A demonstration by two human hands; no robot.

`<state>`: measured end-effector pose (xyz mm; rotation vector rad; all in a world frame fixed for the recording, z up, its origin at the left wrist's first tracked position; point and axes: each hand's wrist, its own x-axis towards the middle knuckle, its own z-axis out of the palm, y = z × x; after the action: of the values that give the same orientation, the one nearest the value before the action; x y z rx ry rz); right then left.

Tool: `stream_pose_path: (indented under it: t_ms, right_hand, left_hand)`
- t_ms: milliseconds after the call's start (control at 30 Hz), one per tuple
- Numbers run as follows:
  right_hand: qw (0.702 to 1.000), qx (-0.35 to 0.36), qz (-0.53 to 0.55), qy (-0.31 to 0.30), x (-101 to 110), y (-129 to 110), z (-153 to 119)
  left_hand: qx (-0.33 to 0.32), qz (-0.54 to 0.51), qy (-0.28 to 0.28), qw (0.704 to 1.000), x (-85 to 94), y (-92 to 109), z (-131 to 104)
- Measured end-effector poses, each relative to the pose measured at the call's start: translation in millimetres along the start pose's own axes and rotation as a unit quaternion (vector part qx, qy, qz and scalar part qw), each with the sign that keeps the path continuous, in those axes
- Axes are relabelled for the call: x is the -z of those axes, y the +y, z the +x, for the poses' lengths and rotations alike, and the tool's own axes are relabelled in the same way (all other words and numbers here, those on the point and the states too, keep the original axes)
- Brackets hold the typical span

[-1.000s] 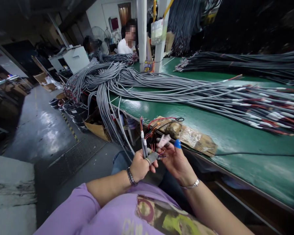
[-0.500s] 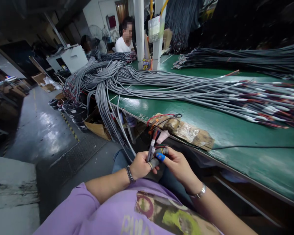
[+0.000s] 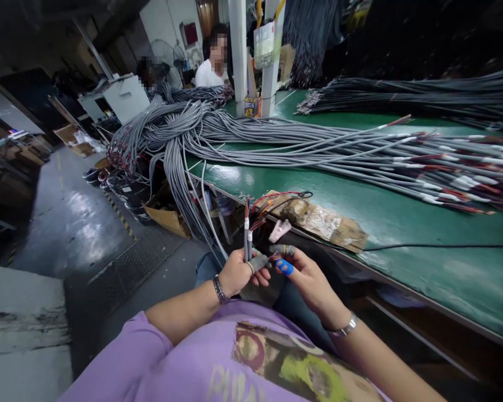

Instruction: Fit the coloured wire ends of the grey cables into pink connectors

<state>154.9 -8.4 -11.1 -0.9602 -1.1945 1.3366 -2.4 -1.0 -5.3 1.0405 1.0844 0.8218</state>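
Note:
My left hand (image 3: 240, 273) is closed around the ends of grey cables (image 3: 246, 240), which stand up out of the fist with white sleeves and coloured wires at their tips. A grey finger cover is on its thumb. Close by on the right, my right hand (image 3: 308, 279) pinches thin wires (image 3: 273, 257) between a thumb with a blue cover and a forefinger with a grey cover. Just beyond the hands, a pinkish-white piece (image 3: 280, 230) lies at the bench edge, beside a taped wooden block (image 3: 327, 226) with red and black wires around it.
Long grey cable bundles (image 3: 285, 137) run across the green bench (image 3: 402, 234) and hang over its left edge. Dark cables (image 3: 411, 100) lie at the back right. A white post (image 3: 237, 61) rises from the bench. A person in a white shirt (image 3: 209, 73) sits beyond.
The cable ends in my left hand now stand more upright and slightly further left. My right hand has moved a little away to the right, its fingertips now on thin wires.

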Motion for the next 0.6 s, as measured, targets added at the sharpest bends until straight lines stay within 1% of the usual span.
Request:
stream_pose_path:
  t_ms: [100,200,300,433,467,500,533,600]
  right_hand:
    - [0.999,-0.003,0.005,0.047,-7,5,-5]
    - [0.998,-0.006,0.008,0.061,-11,5,-5]
    - [0.998,-0.031,0.035,0.035,-9,2,-2]
    - [0.993,-0.085,0.032,-0.069,-7,-3,4]
    - [0.992,-0.092,0.022,-0.085,-7,-3,6]
    - [0.992,-0.092,0.011,-0.086,-7,-3,8]
    - [0.993,-0.088,0.001,-0.074,-7,-3,9]
    - [0.997,-0.075,-0.009,-0.029,-7,-1,12]
  left_hand:
    - [-0.005,-0.015,0.005,1.0,-2.0,0,0]
    - [-0.002,-0.014,-0.026,1.0,-1.8,2,-1]
    - [0.006,0.025,-0.061,0.998,1.3,6,-2]
    - [0.014,0.103,-0.104,0.989,3.7,8,-6]
    - [0.013,0.11,-0.108,0.988,3.6,7,-7]
    - [0.009,0.111,-0.106,0.988,3.3,6,-7]
    - [0.002,0.105,-0.098,0.99,2.9,5,-8]
    - [-0.014,0.08,-0.071,0.994,2.3,4,-8]
